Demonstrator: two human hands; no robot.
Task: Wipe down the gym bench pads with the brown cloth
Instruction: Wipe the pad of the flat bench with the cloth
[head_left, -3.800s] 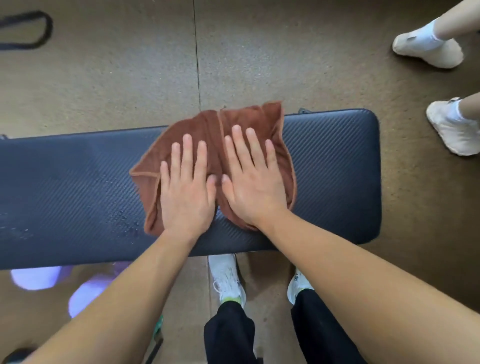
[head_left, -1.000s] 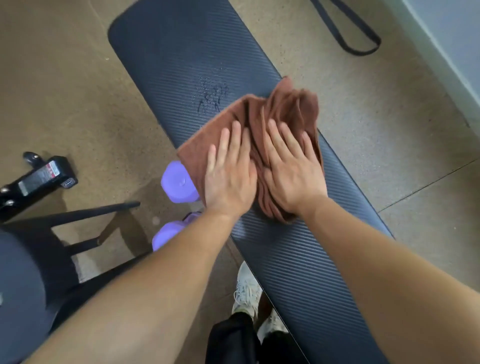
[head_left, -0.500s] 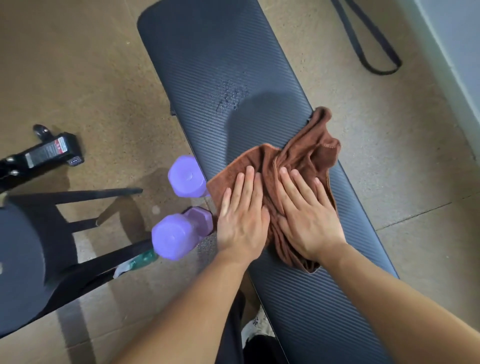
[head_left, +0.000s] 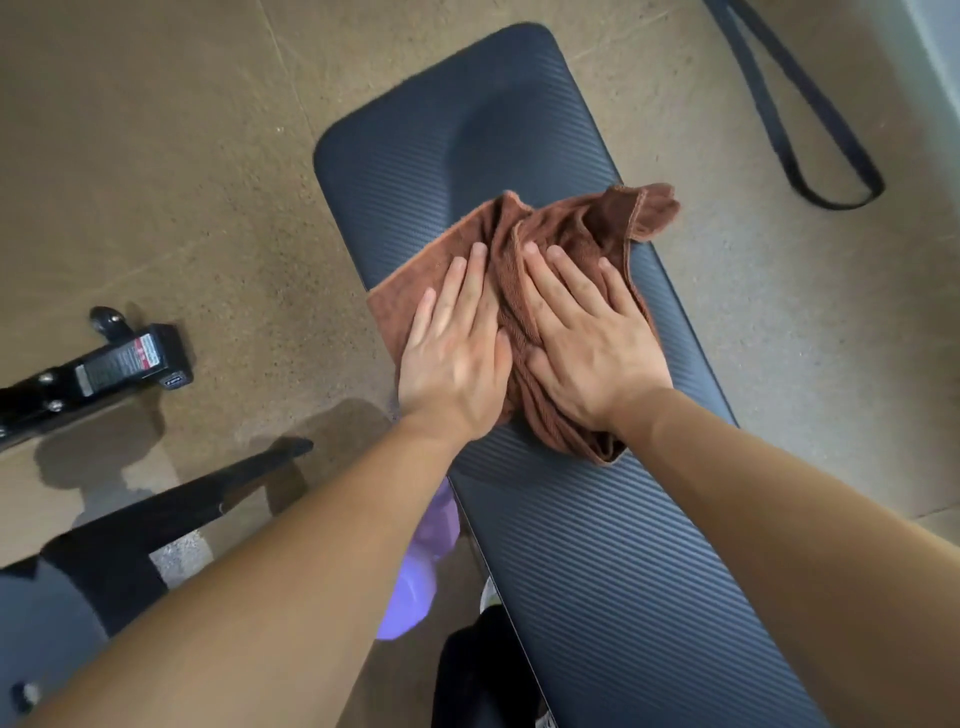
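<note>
A long dark ribbed bench pad (head_left: 467, 130) runs from the lower right up to its rounded far end near the top centre. A crumpled brown cloth (head_left: 582, 223) lies across the pad, a little short of that far end. My left hand (head_left: 457, 353) lies flat on the cloth's left part, fingers straight. My right hand (head_left: 592, 343) presses flat on the bunched right part beside it. The thumbs nearly touch. One corner of the cloth hangs over the pad's right edge.
A purple dumbbell (head_left: 415, 587) sits on the floor under my left forearm, left of the bench. Black equipment with a labelled foot (head_left: 104, 369) and a black bar (head_left: 208, 499) stand at left. A black strap loop (head_left: 810, 156) lies on the brown floor at upper right.
Both hands have pushed the cloth along the pad toward its far end. The water droplets seen earlier on the pad no longer show. My left arm now hides most of the dumbbells.
</note>
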